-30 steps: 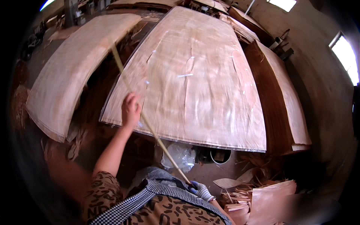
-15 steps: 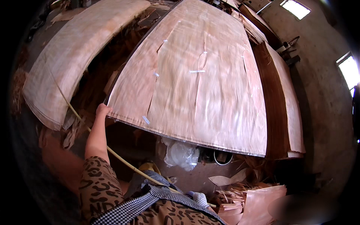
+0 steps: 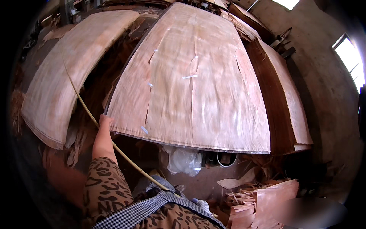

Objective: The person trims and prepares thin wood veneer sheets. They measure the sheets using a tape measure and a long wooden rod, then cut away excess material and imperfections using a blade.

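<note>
— Where is your left hand (image 3: 105, 121)?

— It rests at the near left corner of the top veneer sheet (image 3: 194, 80), on the big stack in front of you. The fingers curl over the sheet's edge; whether they pinch it or only press on it cannot be told from here.

— And the thin pale stick (image 3: 100, 126)?

— It runs from your lap up and leftward, passing just beside that hand and bending on over the second veneer stack (image 3: 65, 72) at your left. Its near end is hidden by your checked apron (image 3: 152, 204). Your right hand does not show, so its fingers cannot be judged.

— What lies around you?

— A clear plastic bag (image 3: 183, 162) sits under the stack's front edge. Veneer scraps (image 3: 259, 202) pile up at lower right. A third stack (image 3: 286, 95) lies on your right.
</note>
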### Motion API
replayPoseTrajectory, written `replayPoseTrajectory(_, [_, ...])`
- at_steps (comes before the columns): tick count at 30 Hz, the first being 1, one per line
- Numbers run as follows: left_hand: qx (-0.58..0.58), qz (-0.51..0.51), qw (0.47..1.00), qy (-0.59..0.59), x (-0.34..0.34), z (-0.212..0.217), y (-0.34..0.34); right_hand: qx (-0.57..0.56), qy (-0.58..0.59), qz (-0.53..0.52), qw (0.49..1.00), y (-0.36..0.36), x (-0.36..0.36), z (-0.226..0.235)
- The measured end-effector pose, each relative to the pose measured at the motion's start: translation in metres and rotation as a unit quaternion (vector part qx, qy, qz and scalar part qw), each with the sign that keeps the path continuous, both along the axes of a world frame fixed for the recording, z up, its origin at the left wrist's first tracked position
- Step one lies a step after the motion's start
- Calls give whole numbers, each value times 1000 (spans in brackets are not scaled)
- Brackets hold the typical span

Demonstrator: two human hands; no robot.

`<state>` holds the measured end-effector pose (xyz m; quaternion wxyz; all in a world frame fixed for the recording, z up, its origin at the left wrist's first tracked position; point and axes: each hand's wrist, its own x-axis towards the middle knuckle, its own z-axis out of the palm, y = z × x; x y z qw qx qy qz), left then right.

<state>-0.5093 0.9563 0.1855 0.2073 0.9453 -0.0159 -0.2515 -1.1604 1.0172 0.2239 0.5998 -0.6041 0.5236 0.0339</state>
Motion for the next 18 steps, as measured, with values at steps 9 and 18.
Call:
replayPoseTrajectory(9, [48,-49,995,-78,28,-27,27,-64,-24,75,995,2,-3,-12])
replayPoseTrajectory(18, [-202,-356,912,-23,-124,64,-86,58,-35,-100,993,-2,37,37])
